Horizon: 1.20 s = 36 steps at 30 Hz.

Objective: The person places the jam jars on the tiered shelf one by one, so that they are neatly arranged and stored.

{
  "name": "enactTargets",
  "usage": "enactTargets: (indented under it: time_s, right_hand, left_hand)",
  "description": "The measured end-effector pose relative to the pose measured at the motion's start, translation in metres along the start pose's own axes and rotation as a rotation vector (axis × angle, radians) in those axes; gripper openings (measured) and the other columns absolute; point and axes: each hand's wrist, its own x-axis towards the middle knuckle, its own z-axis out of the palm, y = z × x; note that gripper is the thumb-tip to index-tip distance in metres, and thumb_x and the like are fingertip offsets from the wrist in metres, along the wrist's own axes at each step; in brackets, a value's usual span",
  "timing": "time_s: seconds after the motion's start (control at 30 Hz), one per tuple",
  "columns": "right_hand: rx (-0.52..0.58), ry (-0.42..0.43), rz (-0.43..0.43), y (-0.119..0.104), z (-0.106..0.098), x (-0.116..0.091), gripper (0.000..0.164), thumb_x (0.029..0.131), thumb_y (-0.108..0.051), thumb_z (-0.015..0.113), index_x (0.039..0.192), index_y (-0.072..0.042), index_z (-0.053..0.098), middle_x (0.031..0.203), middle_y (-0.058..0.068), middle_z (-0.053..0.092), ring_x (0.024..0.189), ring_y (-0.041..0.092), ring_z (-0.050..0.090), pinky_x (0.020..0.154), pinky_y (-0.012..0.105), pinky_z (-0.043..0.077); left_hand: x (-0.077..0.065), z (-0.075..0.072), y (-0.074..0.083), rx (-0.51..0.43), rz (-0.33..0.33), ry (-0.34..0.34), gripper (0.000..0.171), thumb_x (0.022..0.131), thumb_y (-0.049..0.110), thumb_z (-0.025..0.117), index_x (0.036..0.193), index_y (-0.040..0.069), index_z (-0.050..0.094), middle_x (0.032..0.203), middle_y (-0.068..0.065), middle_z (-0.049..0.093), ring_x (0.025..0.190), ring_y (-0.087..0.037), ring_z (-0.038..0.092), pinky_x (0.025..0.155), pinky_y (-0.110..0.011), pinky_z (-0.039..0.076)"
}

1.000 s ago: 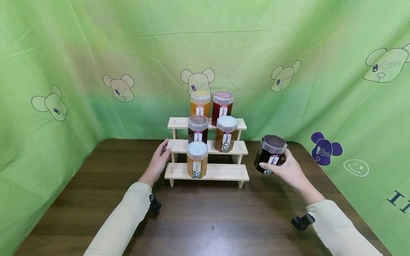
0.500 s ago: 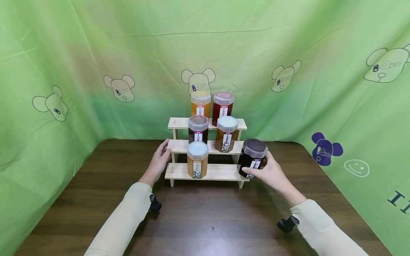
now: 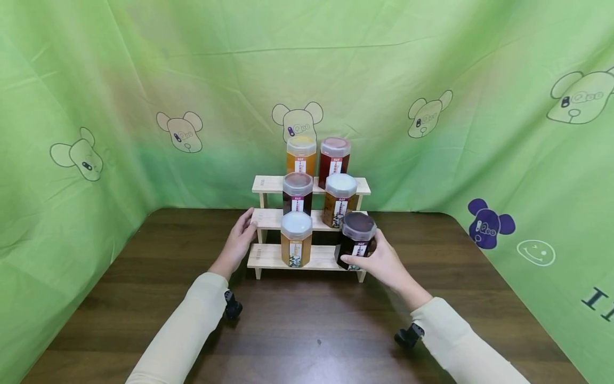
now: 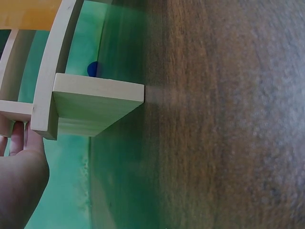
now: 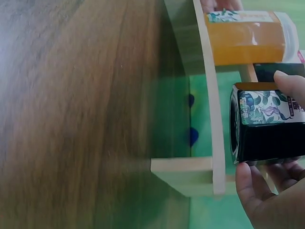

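Note:
My right hand (image 3: 386, 261) grips a dark hexagonal jar (image 3: 354, 242) with a clear lid, thumb across its front label and fingers round its far side. It is upright, close over the right part of the lowest step of the three-tier wooden stand (image 3: 268, 256); the right wrist view has a narrow gap between the dark jar's base (image 5: 234, 126) and the step's board (image 5: 215, 105). My left hand (image 3: 238, 240) holds the left end of the stand's middle step, its fingers (image 4: 18, 138) behind the board. An amber jar (image 3: 296, 248) with a whitish lid stands left of the dark one.
On the middle step stand a dark purple jar (image 3: 297, 200) and a brown jar (image 3: 338, 205). A yellow-orange jar (image 3: 300, 154) and a red jar (image 3: 334, 160) occupy the top step. A green printed cloth (image 3: 216, 170) hangs behind the brown wooden table (image 3: 297, 330).
My right hand has carried the dark jar leftward, from beside the stand to over the right part of its lowest step. My left hand has stayed at the stand's left end.

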Motion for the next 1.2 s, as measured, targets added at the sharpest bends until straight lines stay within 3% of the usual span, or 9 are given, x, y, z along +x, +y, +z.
enactTargets:
  time_s: [0.2,0.43,0.57,0.67,0.7,0.8,0.93,1.1,1.2]
  right_hand:
    - [0.022,-0.009,-0.027,0.000,0.012,0.002,0.095,0.072,-0.030,0.092,0.146,-0.006,0.038,0.133,0.020,0.057,0.126,0.036,0.050,0.107,0.052,0.038]
    - [0.019,-0.012,0.000,-0.003,0.021,0.002,0.093,0.071,-0.030,0.092,0.144,-0.005,0.040,0.130,0.019,0.059,0.123,0.034,0.051,0.105,0.047,0.039]
    - [0.009,-0.009,0.008,-0.005,0.024,0.003,0.092,0.071,-0.031,0.092,0.142,-0.004,0.040,0.126,0.020,0.060,0.105,0.035,0.059,0.078,0.046,0.055]
    - [0.005,-0.001,-0.003,-0.004,0.026,0.005,0.092,0.071,-0.030,0.092,0.143,-0.004,0.040,0.127,0.019,0.059,0.103,0.034,0.059,0.072,0.042,0.055]
    - [0.009,-0.002,-0.007,-0.004,0.027,0.005,0.093,0.071,-0.029,0.092,0.144,-0.004,0.040,0.128,0.020,0.059,0.105,0.035,0.059,0.074,0.044,0.056]
    - [0.005,0.003,-0.022,-0.003,0.028,0.005,0.093,0.072,-0.029,0.092,0.144,-0.004,0.039,0.131,0.019,0.058,0.119,0.032,0.053,0.096,0.043,0.047]
    - [0.012,-0.004,-0.024,-0.003,0.027,0.005,0.095,0.073,-0.031,0.091,0.146,-0.003,0.037,0.133,0.020,0.056,0.122,0.034,0.052,0.101,0.050,0.044]
    - [0.009,-0.008,-0.012,-0.001,0.027,0.005,0.093,0.073,-0.031,0.091,0.145,-0.005,0.038,0.133,0.019,0.057,0.120,0.033,0.052,0.097,0.044,0.045]
    - [0.011,-0.015,0.000,0.000,0.027,0.005,0.091,0.073,-0.032,0.091,0.143,-0.006,0.039,0.131,0.020,0.057,0.113,0.034,0.055,0.080,0.040,0.053]
  left_hand:
    - [0.000,0.001,0.000,-0.003,0.009,0.007,0.053,0.109,0.015,0.041,0.159,0.006,0.025,0.154,-0.022,0.035,0.141,-0.031,0.036,0.115,-0.045,0.034]
    - [0.001,0.001,-0.001,-0.008,0.008,0.012,0.053,0.109,0.014,0.041,0.159,0.005,0.025,0.152,-0.023,0.037,0.140,-0.031,0.037,0.114,-0.045,0.035]
    - [0.001,0.001,-0.001,-0.017,0.011,0.008,0.053,0.109,0.014,0.041,0.159,0.006,0.025,0.153,-0.023,0.036,0.140,-0.031,0.037,0.115,-0.045,0.034]
    - [0.001,0.001,-0.001,-0.014,0.013,0.003,0.053,0.109,0.014,0.040,0.159,0.006,0.025,0.154,-0.023,0.035,0.141,-0.032,0.036,0.115,-0.045,0.033]
    - [0.001,0.001,-0.001,-0.014,0.012,0.003,0.053,0.109,0.014,0.040,0.159,0.006,0.024,0.154,-0.023,0.035,0.141,-0.031,0.036,0.115,-0.045,0.033]
    - [0.000,0.001,0.000,-0.015,0.011,0.006,0.053,0.109,0.013,0.041,0.159,0.005,0.024,0.154,-0.023,0.035,0.141,-0.031,0.036,0.115,-0.046,0.033]
    - [-0.001,0.002,0.002,-0.029,0.009,0.012,0.053,0.109,0.013,0.041,0.159,0.003,0.023,0.153,-0.023,0.035,0.141,-0.032,0.036,0.115,-0.046,0.033]
    - [-0.002,0.003,0.003,-0.035,0.004,0.011,0.053,0.109,0.012,0.041,0.159,0.004,0.024,0.154,-0.023,0.035,0.141,-0.032,0.036,0.116,-0.046,0.032]
    - [-0.002,0.003,0.002,-0.041,0.007,0.013,0.053,0.109,0.011,0.040,0.158,0.002,0.024,0.154,-0.025,0.034,0.141,-0.033,0.035,0.116,-0.047,0.032]
